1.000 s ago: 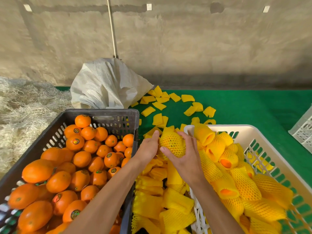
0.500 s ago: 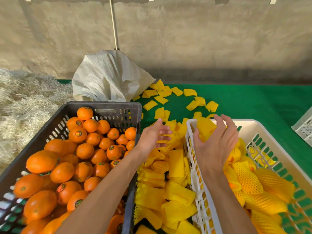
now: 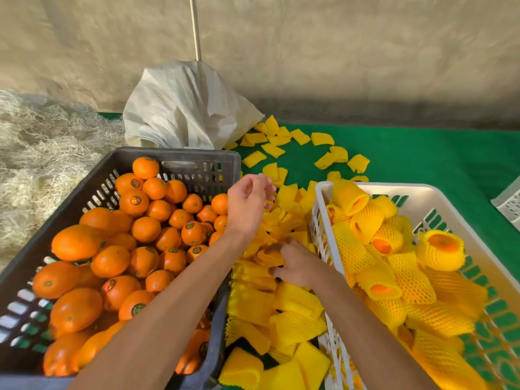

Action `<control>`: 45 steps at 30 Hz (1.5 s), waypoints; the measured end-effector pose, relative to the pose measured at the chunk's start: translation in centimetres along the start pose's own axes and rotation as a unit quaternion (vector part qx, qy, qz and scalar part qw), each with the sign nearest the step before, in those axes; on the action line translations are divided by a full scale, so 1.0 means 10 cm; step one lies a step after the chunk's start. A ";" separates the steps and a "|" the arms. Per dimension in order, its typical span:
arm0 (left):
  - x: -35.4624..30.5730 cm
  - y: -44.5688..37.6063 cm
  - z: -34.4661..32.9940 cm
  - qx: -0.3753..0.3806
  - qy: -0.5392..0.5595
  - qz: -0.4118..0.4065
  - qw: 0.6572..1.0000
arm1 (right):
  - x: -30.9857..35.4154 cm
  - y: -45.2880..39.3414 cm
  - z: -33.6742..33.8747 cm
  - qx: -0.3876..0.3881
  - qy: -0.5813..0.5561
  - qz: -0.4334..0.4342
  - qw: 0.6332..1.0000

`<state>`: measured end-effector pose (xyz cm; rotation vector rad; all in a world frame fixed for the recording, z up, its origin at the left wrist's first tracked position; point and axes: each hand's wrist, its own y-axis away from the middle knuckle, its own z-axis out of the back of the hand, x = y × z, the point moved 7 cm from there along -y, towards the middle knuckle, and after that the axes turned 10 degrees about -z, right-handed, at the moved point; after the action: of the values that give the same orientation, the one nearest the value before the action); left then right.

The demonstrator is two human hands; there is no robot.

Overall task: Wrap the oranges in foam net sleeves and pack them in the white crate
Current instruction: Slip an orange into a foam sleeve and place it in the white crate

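Observation:
A dark grey crate on the left is full of bare oranges. On the right, the white crate holds several oranges wrapped in yellow foam net. A pile of loose yellow foam net sleeves fills the gap between the two crates. My right hand reaches down into that pile, its fingers and thumb curled round one sleeve. My left hand hovers over the dark crate's right rim, its fingers loosely curled and holding nothing.
A white woven sack leans behind the dark crate, with a thin pole rising above it. Straw lies at the left. More sleeves are scattered on the green mat. Another white crate's corner shows at the right edge.
The wrapped orange held in both hands went into the white crate. My right hand then dropped to the sleeve pile and took hold of a sleeve. My left hand let go and hovers.

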<state>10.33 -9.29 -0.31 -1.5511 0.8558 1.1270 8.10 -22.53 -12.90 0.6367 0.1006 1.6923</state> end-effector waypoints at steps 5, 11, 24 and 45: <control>0.01 0.02 -0.03 0.009 -0.003 0.010 1.000 | 0.02 -0.17 -0.11 0.001 0.102 -0.022 0.995; -0.21 0.01 0.13 -0.060 0.034 -0.092 0.993 | 0.05 -0.25 -0.07 -0.040 0.077 -0.023 0.996; 0.94 -0.02 1.21 0.083 -0.501 0.194 0.839 | 0.12 0.10 0.56 -0.317 -0.127 0.027 0.940; -0.05 -0.31 0.90 -0.055 -0.509 -0.116 0.851 | 0.07 0.32 0.83 -0.457 -0.160 0.037 0.874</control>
<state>10.85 0.25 0.45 -0.8660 -0.1192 1.5719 9.07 -24.98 -4.35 0.1791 -0.9262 1.4590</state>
